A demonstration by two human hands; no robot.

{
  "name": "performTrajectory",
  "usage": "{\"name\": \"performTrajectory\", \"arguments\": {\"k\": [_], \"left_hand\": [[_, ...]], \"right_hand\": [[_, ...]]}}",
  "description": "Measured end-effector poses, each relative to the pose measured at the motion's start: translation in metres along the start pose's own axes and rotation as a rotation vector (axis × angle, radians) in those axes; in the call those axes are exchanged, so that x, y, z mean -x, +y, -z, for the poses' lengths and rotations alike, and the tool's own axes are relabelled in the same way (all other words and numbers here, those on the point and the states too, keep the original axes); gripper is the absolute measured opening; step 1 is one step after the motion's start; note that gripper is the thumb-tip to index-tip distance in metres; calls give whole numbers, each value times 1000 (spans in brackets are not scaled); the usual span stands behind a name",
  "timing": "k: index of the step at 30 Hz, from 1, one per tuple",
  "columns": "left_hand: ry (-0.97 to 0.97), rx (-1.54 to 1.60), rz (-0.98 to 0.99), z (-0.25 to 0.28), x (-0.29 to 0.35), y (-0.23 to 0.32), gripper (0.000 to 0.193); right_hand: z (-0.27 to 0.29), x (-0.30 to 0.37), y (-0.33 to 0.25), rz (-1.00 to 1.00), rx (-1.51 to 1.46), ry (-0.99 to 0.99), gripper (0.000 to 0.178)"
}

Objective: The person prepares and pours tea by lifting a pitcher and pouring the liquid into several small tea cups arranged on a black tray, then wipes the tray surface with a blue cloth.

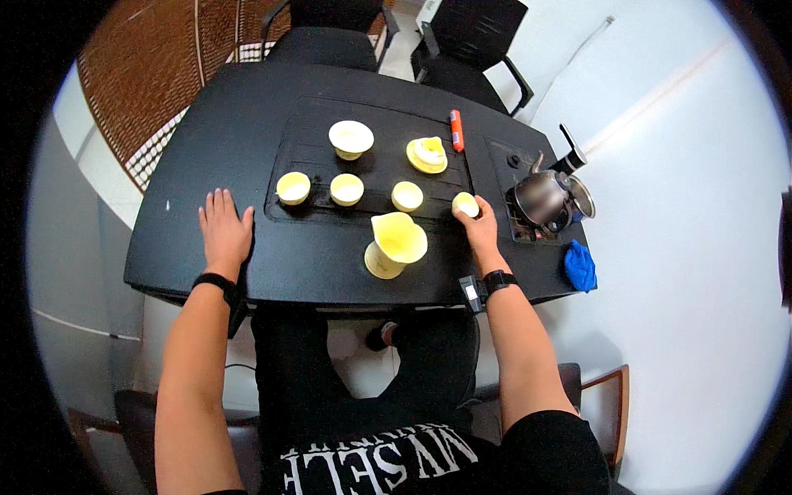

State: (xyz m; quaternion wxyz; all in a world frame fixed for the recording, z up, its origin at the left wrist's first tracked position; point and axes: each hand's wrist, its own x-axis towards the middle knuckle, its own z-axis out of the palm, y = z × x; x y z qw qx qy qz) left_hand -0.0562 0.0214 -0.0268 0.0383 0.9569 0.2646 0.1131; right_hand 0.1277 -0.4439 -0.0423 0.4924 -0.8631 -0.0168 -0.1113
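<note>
My left hand (pixel 223 235) lies flat on the black table at the left, fingers stretched out and nothing under them that I can see. At the right edge of the tea tray, my right hand (pixel 481 229) has its fingers around a small pale yellow teacup (pixel 464 204), which looks upright. Three like cups stand in a row to its left: the nearest cup (pixel 407 196), a middle cup (pixel 346 190) and a left cup (pixel 293 188). In front of the row is a yellow pitcher (pixel 396 246) with a spout. Behind it stand a wider flared bowl (pixel 351 140) and a yellow lid-and-saucer stack (pixel 427 154).
A red tube-shaped packet (pixel 456 130) lies at the tray's (pixel 309 124) right side. Farther right, a steel kettle (pixel 540 200) sits on a built-in stove area, with a crumpled blue cloth (pixel 580 266) near the table edge. Black chairs (pixel 326 48) stand beyond the table.
</note>
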Motion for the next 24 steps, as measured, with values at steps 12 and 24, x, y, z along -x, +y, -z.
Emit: {"name": "performTrajectory", "arguments": {"k": [12,24], "left_hand": [[-21,-24,-1,1,-2,-3,66],[-67,-101,7,4,-2,-2,72]], "right_hand": [[-4,46,-62,331,236,44,78],[-75,24,-96,199,-20,-477,87]]}}
